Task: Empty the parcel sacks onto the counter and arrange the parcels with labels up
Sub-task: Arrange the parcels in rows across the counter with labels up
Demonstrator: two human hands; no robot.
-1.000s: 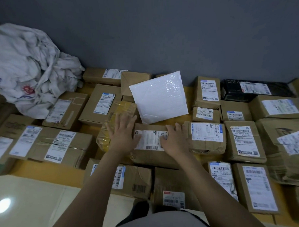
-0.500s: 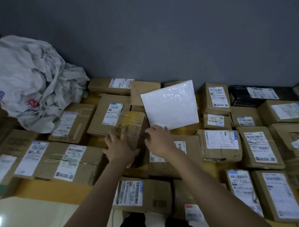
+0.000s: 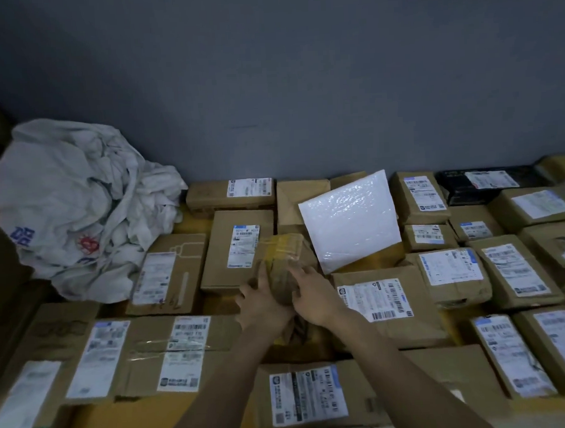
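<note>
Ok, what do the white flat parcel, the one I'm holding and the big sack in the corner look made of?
The white flat parcel looks like a plastic bubble mailer: glossy, dimpled surface. The held parcel seems brown paper or thin card, crumpled, bound with shiny yellowish tape. The sack looks like woven fabric or plastic weave: matt white, heavily creased, with printed marks.

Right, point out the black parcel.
The black parcel at the far right by the wall, white label up; the others are brown, except one white bubble mailer.
</note>
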